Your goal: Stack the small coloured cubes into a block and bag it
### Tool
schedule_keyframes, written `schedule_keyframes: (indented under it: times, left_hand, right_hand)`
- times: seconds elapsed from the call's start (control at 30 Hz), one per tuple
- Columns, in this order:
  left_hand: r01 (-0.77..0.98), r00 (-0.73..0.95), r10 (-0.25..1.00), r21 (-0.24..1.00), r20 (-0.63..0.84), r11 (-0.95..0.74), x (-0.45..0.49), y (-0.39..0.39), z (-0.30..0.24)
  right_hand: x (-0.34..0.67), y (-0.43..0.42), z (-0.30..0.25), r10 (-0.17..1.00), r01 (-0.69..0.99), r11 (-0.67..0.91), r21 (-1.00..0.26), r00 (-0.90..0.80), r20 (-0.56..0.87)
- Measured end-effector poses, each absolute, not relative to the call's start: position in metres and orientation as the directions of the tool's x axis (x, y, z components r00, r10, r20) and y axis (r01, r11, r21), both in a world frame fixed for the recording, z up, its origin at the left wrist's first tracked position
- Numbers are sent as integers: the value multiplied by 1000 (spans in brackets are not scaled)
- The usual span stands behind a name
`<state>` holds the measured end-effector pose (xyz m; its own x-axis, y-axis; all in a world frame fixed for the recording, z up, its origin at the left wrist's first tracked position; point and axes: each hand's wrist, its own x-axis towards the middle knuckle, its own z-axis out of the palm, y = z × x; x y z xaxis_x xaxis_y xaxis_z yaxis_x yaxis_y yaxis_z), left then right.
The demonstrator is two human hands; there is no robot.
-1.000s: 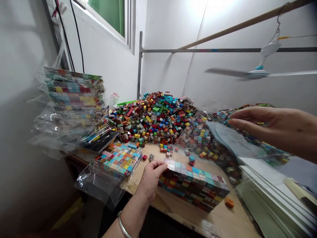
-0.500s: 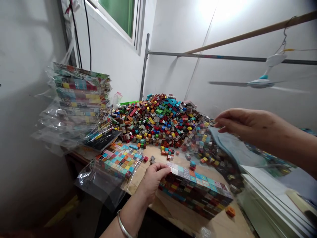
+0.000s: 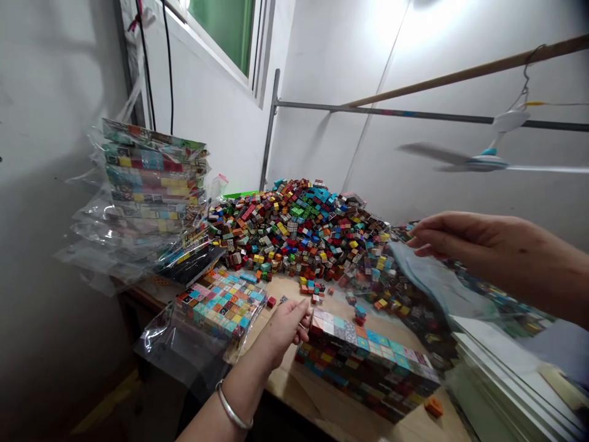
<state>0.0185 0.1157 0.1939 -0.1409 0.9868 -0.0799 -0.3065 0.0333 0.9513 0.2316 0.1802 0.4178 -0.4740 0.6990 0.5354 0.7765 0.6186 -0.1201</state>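
My right hand [image 3: 501, 261] is raised at the right, its fingertips pinched on a thin clear plastic bag [image 3: 416, 270] that hangs below them. Through the film, loose blocks show. At the table's front, my left hand [image 3: 288, 328] has thumb and fingers pressed together at the near-left corner of a brick-shaped stack of small patterned cubes [image 3: 363, 374]. What those left fingers hold, if anything, is too small to make out. The stack stands on its long narrow side, light and turquoise cubes on top, darker ones on the front.
A large heap of loose coloured blocks [image 3: 294, 233] fills the back. Left are a bagged flat slab of cubes [image 3: 223, 301] and a tall pile of bagged slabs [image 3: 154, 184]. White boards [image 3: 506, 374] lie right, near an orange block [image 3: 433, 406]. A small fan [image 3: 488, 161] hangs above.
My left hand has come off the stack's top corner, its fingers now drawn closer together beside it. My right hand appears slightly farther right and lower, still on the film. The view has shifted slightly.
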Motion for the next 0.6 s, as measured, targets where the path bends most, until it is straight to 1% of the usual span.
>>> schedule_keyframes:
  times: [0.1,0.17,0.4,0.6]
  left_hand:
    - [-283,-144,985,957,-99,55,19,123,195]
    - [-270,-139,985,961,-106,65,19,127,196]
    - [-225,-102,991,972,-92,68,20,134,196]
    - [-203,-122,990,978,-67,41,22,133,201]
  right_hand:
    - [231,178,420,757,766,607,-212,-476,448]
    - [231,176,420,759,759,609,-232,-471,450]
    - [235,177,416,736,754,622,-211,-472,486]
    - [239,182,415,749,779,597,-191,-457,480]
